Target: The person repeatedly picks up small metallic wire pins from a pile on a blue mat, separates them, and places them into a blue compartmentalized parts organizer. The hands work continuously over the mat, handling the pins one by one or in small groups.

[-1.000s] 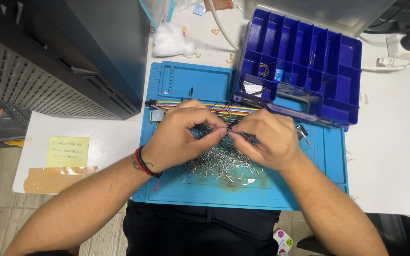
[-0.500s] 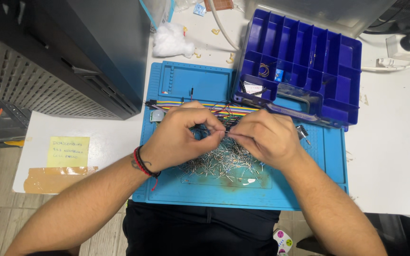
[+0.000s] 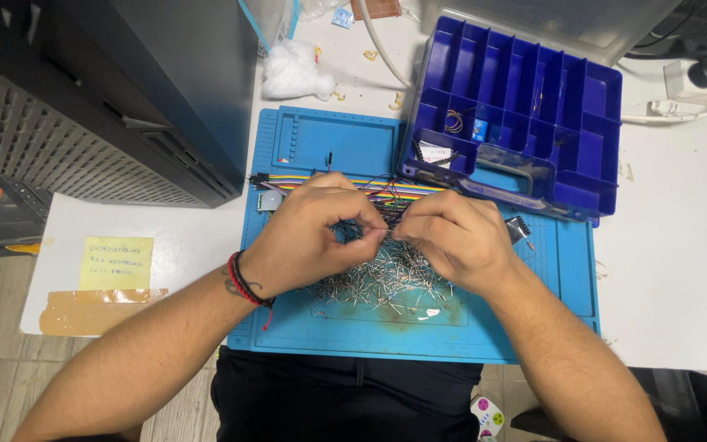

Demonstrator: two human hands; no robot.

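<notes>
White table (image 3: pixel 673 270) w/ blue mat (image 3: pixel 566 278), blue compartment box (image 3: pixel 583 155), yellow note (image 3: pixel 116 262), cotton wad (image 3: pixel 292 74).

Both forearms are bare to the elbow; no sleeves or gloves are visible. The left hand (image 3: pixel 312 237) has a band of red and black cords (image 3: pixel 247 282) around the wrist, with a small dark marking on the arm beside it. The right hand (image 3: pixel 460 237) carries no band or ring. Dark clothing (image 3: pixel 345 393) covers the lap.
</notes>
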